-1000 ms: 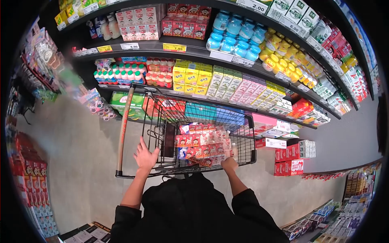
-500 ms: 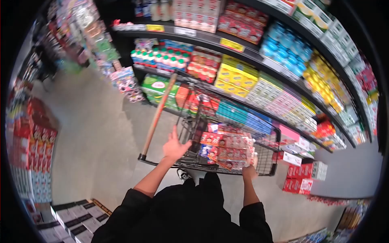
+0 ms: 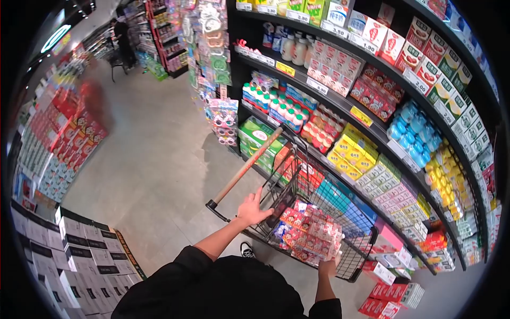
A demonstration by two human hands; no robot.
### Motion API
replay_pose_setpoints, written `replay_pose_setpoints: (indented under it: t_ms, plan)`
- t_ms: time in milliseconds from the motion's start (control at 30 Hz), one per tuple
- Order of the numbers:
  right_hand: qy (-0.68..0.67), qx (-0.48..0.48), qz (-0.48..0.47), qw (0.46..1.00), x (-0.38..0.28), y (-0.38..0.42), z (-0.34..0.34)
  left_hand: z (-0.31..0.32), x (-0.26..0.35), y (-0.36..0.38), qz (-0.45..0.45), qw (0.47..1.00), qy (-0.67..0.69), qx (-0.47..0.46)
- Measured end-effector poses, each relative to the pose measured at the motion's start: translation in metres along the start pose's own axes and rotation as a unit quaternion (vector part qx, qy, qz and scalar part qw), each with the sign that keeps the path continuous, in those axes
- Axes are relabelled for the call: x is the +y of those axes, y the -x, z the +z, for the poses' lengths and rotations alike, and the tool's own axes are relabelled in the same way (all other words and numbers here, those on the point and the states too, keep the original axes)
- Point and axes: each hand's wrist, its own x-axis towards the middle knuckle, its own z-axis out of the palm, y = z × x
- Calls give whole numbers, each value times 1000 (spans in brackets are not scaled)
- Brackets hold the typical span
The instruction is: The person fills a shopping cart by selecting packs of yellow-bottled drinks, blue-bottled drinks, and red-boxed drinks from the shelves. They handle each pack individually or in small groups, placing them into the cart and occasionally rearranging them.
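A black wire shopping cart (image 3: 357, 250) with a wooden handle (image 3: 245, 169) stands in front of me, beside the shelf. Shrink-wrapped multipacks of small red and pink cartons (image 3: 311, 237) lie in its basket. My left hand (image 3: 255, 210) is open, fingers apart, over the cart's near side between the handle and the packs. At the basket's near rim, my right hand (image 3: 328, 267) is closed by the right end of the packs. Whether it grips the wrap or the rim is hidden.
Drink packs and cartons fill the shelf (image 3: 340, 101) along the right. Red boxes (image 3: 380, 300) sit on the floor past the cart. White cartons (image 3: 90, 260) are stacked at lower left, red boxes (image 3: 69, 133) at left. A person in black (image 3: 123, 42) stands far down the aisle.
My view has swung left and up, so the cart and shelf appear farther right and the aisle shows more. Both hands stay at the cart, the left open.
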Motion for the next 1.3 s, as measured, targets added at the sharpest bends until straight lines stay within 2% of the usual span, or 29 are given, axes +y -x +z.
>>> replay_pose_setpoints:
  t_ms: [133,200,267,367,467,533,667,900,933,1033,1133,1200,1300]
  plan:
    - [30,27,-8,999,8,2,14,11,-8,17,-7,999,-27,29]
    - [29,-1,-22,999,4,12,7,11,-11,34,-17,996,-65,56]
    - [24,38,-54,998,5,27,1,13,-17,47,-8,996,-70,58]
    - [29,-2,-22,999,-3,46,-19,15,-32,61,31,989,-137,48]
    - [-19,3,-31,999,4,33,-2,14,-31,63,32,993,-99,50]
    - [-23,-9,-43,999,-6,40,-17,3,-30,69,-5,997,-63,51]
    - [-14,-62,-48,997,7,60,-17,12,-41,84,-1,992,-106,62]
    - [-7,-39,-69,997,-10,72,-21,7,-68,80,27,988,-108,111]
    - [-10,-46,-78,996,-31,69,-19,-7,-72,69,31,984,-113,131]
    - [27,-51,-51,997,-35,82,-14,-7,-86,70,30,987,-93,124]
    - [10,-26,-54,998,-42,92,-4,-16,-95,65,36,988,-86,126]
    - [-87,57,-69,992,-48,100,6,-23,-105,59,41,988,-78,124]
    - [-88,62,-63,992,-62,111,12,-34,-116,49,43,988,-78,128]
